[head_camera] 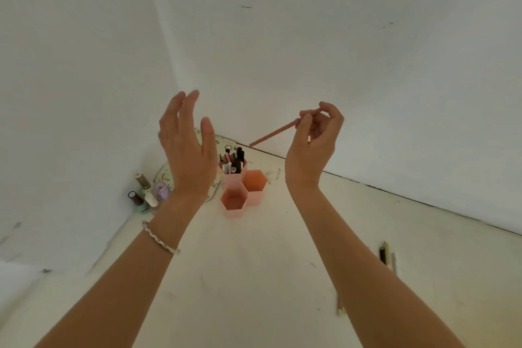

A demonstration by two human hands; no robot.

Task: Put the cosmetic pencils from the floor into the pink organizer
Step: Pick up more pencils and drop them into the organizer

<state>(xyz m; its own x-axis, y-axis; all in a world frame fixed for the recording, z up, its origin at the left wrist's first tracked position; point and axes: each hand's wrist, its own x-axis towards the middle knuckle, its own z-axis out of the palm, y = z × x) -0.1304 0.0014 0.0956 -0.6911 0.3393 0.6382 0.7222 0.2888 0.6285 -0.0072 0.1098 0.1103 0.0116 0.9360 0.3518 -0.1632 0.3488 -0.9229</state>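
The pink organizer (242, 194) stands on the white floor near the corner, made of three hexagonal cups. Its tallest, rear cup holds several cosmetic pencils (234, 161); the two lower cups look empty. My right hand (313, 147) is raised above and to the right of it, fingers pinched on a pink pencil (275, 133) that slants down to the left. My left hand (187, 150) hovers open to the left of the organizer, palm facing right. More pencils lie on the floor at the right (386, 256), and another (340, 308) is partly hidden behind my right forearm.
Several nail polish bottles (147, 192) stand in the corner at the left. A patterned oval tray (210, 167) leans behind my left hand. White walls meet right behind the organizer.
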